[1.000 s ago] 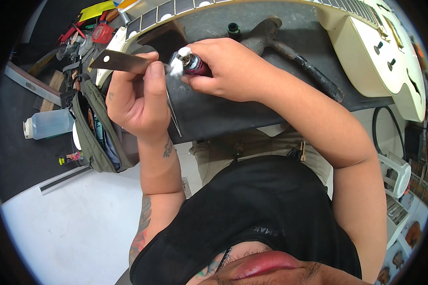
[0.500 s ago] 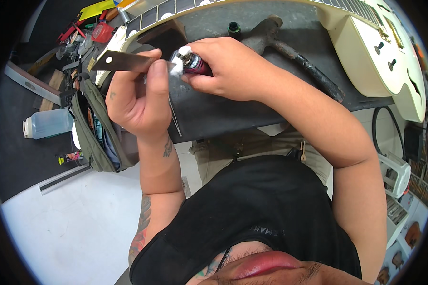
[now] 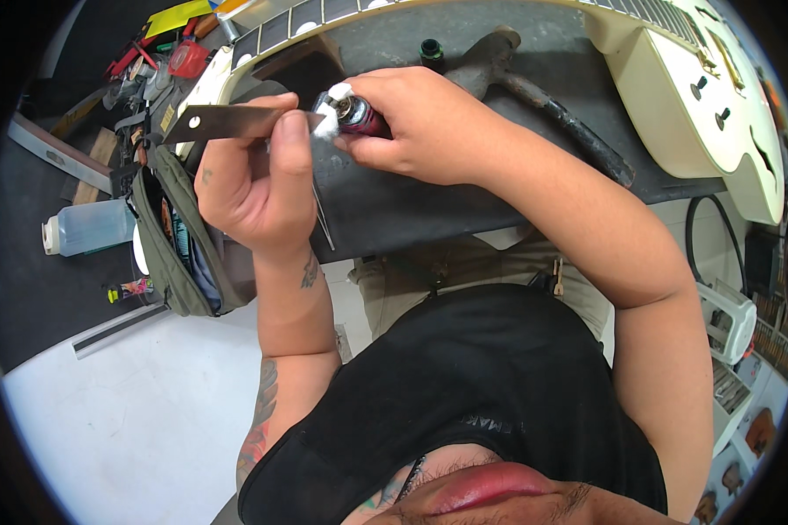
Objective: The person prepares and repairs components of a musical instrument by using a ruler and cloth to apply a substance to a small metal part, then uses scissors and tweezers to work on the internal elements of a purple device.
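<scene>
Hands first, head view, the only one: left hand (image 3: 258,179) is pinching a flat metal blade (image 3: 228,122) between thumb and forefinger, gap closed down to the blade's thickness. Right hand (image 3: 429,127) is wrapping around a small cylindrical device (image 3: 366,118), fingers curled in and hiding much of it; the metal top is facing up. Device is being held above the worktop (image 3: 394,214). White fluff (image 3: 327,127) is sticking out beside the top, in two tufts.

Change over the last second: blade is swinging from a downhill slant to near level, holed end dropping, inner end edging in toward the lower tuft. Touching or just short, can't tell from here. Right hand is hardly moving. My read: right is serving as the fixture, left is doing the fine positioning, and the blade is lining up better on the fluff.

Thin tweezers (image 3: 323,219) are showing below the left hand; can't tell if it's holding them too. Hammer (image 3: 556,114) is lying beyond the right forearm, small dark cap (image 3: 431,54) near its head, cream guitar (image 3: 670,105) further right.
</scene>
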`<state>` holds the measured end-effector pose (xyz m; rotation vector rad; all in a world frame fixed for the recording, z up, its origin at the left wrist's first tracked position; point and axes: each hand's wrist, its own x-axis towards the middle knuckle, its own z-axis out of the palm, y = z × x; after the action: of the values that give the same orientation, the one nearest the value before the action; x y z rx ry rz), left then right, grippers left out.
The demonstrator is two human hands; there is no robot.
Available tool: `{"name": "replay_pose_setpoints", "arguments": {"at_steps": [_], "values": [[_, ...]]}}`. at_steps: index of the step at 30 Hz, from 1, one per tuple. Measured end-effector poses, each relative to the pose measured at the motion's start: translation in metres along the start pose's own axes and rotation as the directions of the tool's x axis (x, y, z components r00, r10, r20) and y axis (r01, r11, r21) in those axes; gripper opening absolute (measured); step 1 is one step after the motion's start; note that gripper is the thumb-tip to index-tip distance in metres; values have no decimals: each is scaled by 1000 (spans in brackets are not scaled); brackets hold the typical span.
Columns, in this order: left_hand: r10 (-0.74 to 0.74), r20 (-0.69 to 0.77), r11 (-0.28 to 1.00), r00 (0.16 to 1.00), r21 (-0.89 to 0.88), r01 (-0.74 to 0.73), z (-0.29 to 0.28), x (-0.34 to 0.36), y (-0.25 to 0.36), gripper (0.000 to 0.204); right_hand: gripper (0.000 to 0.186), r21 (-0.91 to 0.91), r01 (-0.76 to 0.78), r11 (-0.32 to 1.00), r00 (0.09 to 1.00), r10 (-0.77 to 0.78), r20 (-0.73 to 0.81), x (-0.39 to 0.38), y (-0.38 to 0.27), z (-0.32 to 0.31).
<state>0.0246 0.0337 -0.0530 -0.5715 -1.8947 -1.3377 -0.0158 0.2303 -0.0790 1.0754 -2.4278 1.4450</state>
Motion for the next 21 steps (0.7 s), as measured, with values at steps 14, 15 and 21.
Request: {"name": "replay_pose_setpoints", "arguments": {"at_steps": [14,15,21], "values": [[13,-16,999,1000,-37,-14,2,0,3,15,34,2,-5,1000,1000,5,11,0,-1,-1],[14,-15,999,1000,-38,-15,1,0,4,15,31,-9,2,1000,1000,-2,-4,-1,0,0],[13,15,1000,1000,-14,-12,-4,0,3,15,30,2,15,1000,1000,-15,-11,0,2,1]]}}
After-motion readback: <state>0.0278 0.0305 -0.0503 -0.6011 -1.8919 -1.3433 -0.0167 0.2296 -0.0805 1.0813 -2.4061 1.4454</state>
